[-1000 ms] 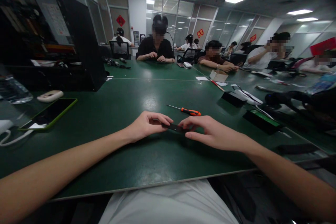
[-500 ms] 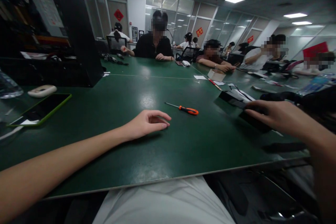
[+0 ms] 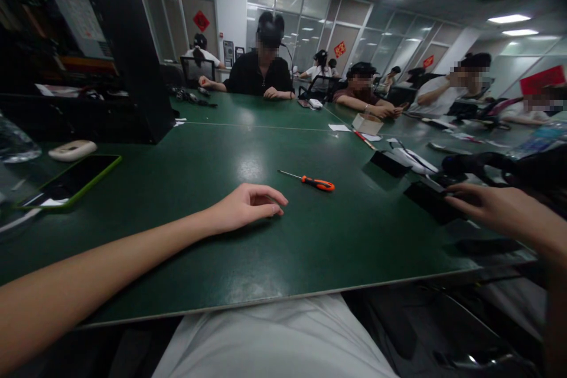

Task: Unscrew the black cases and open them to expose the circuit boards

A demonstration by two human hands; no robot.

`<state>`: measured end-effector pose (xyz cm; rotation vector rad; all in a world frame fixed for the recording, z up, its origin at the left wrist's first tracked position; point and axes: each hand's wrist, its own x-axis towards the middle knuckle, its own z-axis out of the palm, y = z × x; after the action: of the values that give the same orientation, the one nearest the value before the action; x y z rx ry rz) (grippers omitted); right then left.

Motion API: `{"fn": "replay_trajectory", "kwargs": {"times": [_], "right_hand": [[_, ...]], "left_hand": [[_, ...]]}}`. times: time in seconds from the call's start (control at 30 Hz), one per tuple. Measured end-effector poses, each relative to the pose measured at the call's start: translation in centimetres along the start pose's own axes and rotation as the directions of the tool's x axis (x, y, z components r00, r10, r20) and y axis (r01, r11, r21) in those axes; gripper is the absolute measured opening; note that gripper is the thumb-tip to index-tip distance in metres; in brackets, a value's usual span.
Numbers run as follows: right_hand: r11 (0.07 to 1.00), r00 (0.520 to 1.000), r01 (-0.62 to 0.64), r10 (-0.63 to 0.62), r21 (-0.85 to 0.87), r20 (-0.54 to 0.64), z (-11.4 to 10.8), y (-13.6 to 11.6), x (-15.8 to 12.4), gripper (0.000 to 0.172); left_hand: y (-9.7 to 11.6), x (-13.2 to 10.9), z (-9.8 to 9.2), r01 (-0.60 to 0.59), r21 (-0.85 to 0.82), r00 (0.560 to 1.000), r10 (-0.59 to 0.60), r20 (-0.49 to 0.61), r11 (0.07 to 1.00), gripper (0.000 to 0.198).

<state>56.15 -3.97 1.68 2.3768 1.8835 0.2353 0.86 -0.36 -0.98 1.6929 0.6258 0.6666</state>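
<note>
**Hands and work area, seen from my head camera.** My left hand [image 3: 248,207] rests on the green table [image 3: 221,147] with its fingers loosely curled and nothing in them. It sits just left of the orange-handled screwdriver [image 3: 315,182], on my side of it, and does not touch it. My right hand [image 3: 491,209] is stretched out well to the right of the screwdriver, fingers extended onto a dark flat block [image 3: 427,198]. The fingertips meet the block's top, but I cannot tell whether they pinch it or only lie on it.

The two hands are far apart, with the screwdriver lying free between them. A second dark block [image 3: 390,162] lies right of the screwdriver and a little beyond it. Far to its left lie a green-cased phone [image 3: 71,180] and a white oval object [image 3: 72,150]. A black cabinet [image 3: 133,71] stands beyond those two, and other people sit across the table.

In my judgement, the block handles best taken by its long edges with a low wrist. The left hand should stay planted as a brace, and the dark clutter right of the block should be kept clear.
</note>
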Motion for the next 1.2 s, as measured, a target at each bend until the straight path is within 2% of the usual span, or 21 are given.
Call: {"fn": "replay_trajectory", "kwargs": {"times": [0.27, 0.33, 0.47, 0.6, 0.73, 0.9, 1.03, 1.2], "right_hand": [[0.999, 0.999, 0.032, -0.032, -0.009, -0.039, -0.1, -0.7, -0.1, 0.058], [0.999, 0.999, 0.034, -0.034, -0.020, -0.018, -0.3, -1.2, 0.0, 0.060], [0.996, 0.995, 0.091, -0.090, -0.023, 0.048, -1.3, -2.1, 0.0, 0.066], [0.992, 0.991, 0.125, -0.125, -0.015, 0.046, -2.6, -2.8, 0.2, 0.060], [0.997, 0.987, 0.079, -0.081, 0.021, 0.142, -3.4, -3.6, 1.0, 0.057], [0.985, 0.954, 0.164, -0.170, 0.047, 0.245, -3.5, -4.0, 1.9, 0.062], [0.982, 0.956, 0.184, -0.187, 0.035, 0.227, -2.8, -3.6, 1.8, 0.062], [0.980, 0.970, 0.197, -0.196, 0.005, 0.141, -2.0, -3.9, 1.4, 0.057]], "left_hand": [[0.0, 0.0, 0.1, -0.010, 0.019, 1.000, 0.010, 0.020, 1.000, 0.020], [0.0, 0.0, 0.1, -0.015, 0.030, 1.000, 0.014, 0.022, 0.999, 0.020], [0.0, 0.0, 0.1, -0.019, 0.044, 1.000, 0.018, 0.022, 0.999, 0.020], [0.1, 0.0, 0.0, -0.012, 0.062, 1.000, 0.010, 0.026, 0.998, 0.021], [0.3, -0.1, 0.1, -0.005, 0.089, 1.000, 0.002, 0.029, 0.996, 0.022], [0.8, -0.1, 0.2, 0.005, 0.139, 0.999, -0.011, 0.042, 0.990, 0.023], [0.8, -0.1, 0.2, -0.005, 0.141, 0.999, -0.003, 0.051, 0.990, 0.022], [0.7, -0.2, 0.2, -0.003, 0.144, 0.999, -0.004, 0.047, 0.990, 0.022]]}}
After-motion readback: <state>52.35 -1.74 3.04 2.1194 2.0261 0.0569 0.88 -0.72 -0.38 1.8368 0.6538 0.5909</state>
